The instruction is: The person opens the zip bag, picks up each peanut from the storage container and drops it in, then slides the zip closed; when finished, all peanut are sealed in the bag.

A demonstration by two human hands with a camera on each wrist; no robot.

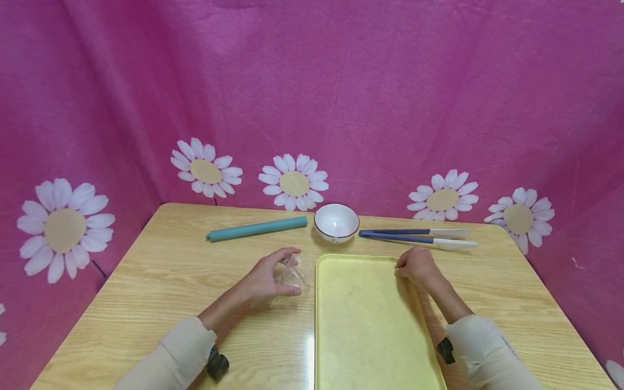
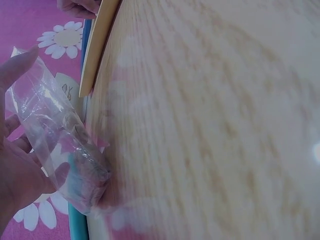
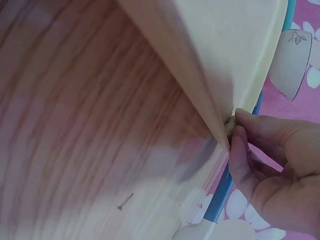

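Observation:
My left hand curves round a clear plastic bag on the table, left of the yellow tray. Thumb and forefinger lie on opposite sides of it. In the left wrist view the crinkled bag stands upright, its contents blurred by the plastic. At the tray's far right corner, my right hand has thumb and forefinger pinched together. The right wrist view shows a small tan piece between those fingertips, right at the tray's rim; I cannot tell what it is.
Behind the tray stands a white bowl with a dark rim. A teal stick-like roll lies to its left, and blue-handled tongs with pale tips lie to its right. A pink flowered cloth hangs behind the wooden table.

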